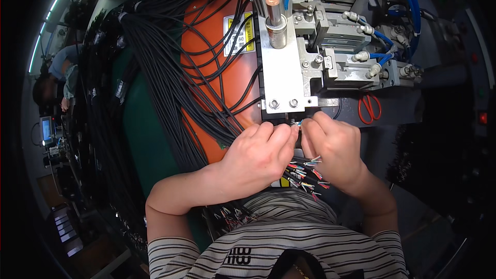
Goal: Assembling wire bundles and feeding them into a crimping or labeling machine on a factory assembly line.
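Just below the front end of the machine's metal plate [283, 80], my two hands meet fingertip to fingertip. My left hand [261, 152] is closed in a pinch, knuckles up, near the end of a black cable, most of which its fingers hide. Thin coloured wires [296, 123] poke out between the fingertips. My right hand [333, 147] pinches at these wires from the other side. Below the hands hangs a bunch of stripped cable ends [305, 173], with red, orange, blue and white wires fanning out.
A thick bundle of black cables [160, 67] crosses an orange surface [206, 57] on the left. Pneumatic cylinders [346, 39] with blue hoses [411, 0] stand at the right. Red-handled scissors [369, 108] lie beside the machine. Another person [64, 72] is at far left.
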The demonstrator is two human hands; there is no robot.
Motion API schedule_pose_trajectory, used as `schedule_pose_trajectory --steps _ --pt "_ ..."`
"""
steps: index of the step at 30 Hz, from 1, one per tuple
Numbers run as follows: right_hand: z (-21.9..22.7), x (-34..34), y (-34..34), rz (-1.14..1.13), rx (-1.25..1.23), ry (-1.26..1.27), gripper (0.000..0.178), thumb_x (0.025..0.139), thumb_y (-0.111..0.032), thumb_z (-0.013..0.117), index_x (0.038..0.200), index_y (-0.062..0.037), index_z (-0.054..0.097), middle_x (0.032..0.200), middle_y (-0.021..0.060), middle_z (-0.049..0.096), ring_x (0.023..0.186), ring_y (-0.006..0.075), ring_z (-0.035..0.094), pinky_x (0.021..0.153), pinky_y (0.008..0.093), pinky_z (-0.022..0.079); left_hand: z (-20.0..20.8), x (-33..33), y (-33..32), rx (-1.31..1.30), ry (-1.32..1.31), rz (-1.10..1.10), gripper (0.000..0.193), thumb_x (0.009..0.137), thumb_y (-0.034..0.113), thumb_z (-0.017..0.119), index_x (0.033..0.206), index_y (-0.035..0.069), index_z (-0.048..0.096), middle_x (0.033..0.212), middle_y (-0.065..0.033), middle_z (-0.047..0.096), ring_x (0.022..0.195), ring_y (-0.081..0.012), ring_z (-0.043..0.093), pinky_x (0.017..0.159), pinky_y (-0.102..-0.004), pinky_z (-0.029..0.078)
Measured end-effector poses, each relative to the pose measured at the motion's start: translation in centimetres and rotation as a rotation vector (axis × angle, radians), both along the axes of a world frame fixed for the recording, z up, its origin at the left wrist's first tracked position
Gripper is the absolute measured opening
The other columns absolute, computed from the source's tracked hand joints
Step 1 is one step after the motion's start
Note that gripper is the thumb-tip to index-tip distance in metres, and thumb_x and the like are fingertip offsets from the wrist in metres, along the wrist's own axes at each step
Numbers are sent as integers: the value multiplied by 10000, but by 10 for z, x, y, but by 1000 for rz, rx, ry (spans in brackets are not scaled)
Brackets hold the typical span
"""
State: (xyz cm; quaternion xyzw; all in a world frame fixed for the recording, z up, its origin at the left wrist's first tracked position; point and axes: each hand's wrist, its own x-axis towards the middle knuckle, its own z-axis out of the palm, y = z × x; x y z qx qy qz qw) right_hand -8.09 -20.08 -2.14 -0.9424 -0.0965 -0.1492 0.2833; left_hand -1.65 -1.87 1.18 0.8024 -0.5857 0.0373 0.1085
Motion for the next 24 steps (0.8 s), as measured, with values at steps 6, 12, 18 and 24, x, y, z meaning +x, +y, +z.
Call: schedule_pose_trajectory --steps 6,12,18,24 --pt "-7 1 0 -37 191 -8 115 777 0 691 886 -8 657 784 103 626 525 258 599 465 346 463 -3 2 0 10 -11 -7 456 733 83 610 1172 -39 636 829 -63 474 715 -193 513 604 -305 435" --pt "-5 7 -4 5 181 -23 74 789 9 685 857 -1 657 737 110 633 496 225 591 467 325 469 0 2 1 10 64 52 396 761 86 612 1137 -33 639 864 -74 512 776 -206 549 651 -317 458" --pt "-13 4 -5 -43 552 240 57 798 48 652 851 27 648 652 59 610 477 83 538 441 240 405 -10 8 27 -156 233 146 341 758 75 631 1081 -35 643 982 -109 591 915 -270 597 757 -356 479" --pt "-13 -5 -7 -59 666 314 120 814 50 646 931 27 664 744 35 630 510 25 500 453 187 361 -16 9 35 -135 140 215 345 758 64 631 1088 -36 639 953 -109 590 897 -262 583 753 -356 464"
